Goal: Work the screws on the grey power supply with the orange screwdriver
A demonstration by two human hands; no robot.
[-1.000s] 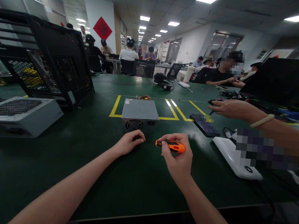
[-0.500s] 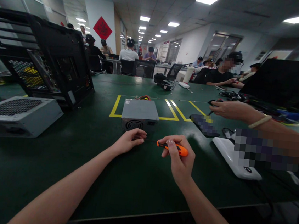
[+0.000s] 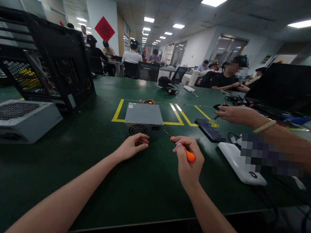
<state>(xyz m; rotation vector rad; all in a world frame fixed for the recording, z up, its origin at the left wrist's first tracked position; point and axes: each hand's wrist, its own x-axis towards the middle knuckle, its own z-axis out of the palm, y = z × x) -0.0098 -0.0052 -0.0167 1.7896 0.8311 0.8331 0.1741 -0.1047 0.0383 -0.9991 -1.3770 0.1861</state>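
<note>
While the right hand [image 3: 190, 160] grips a screwdriver [image 3: 190, 155] by its orange and black handle, thumb along the near side, the thin shaft points up and leftward at the unit [image 3: 144, 114]; its tip lies at the right front corner of that grey box, though whether it touches cannot be told. The left hand [image 3: 132, 146] is loosely curled, thumb apart from the bent fingers, clasping nothing that shows; it lies low before the fan grille [image 3: 137, 129], and contact with the metal is too unclear to tell.

The unit sits upright on the green table [image 3: 141, 196], straight ahead of the person, across the near line of the yellow tape [image 3: 117, 110]; grille and socket [image 3: 155, 128] face the hands; coloured wires [image 3: 147, 101] show behind it.

To the left a second unit [image 3: 29, 129] lies with a mesh side up, just in front of a black case [image 3: 75, 67]; to the right lie a phone [image 3: 209, 129] and a white device [image 3: 231, 154], partly pixelated; above the phone a co-worker's hand [image 3: 232, 112], wearing a pale band [image 3: 265, 126] at the wrist, holds something small and dark; beyond the table, people sit at other desks.
</note>
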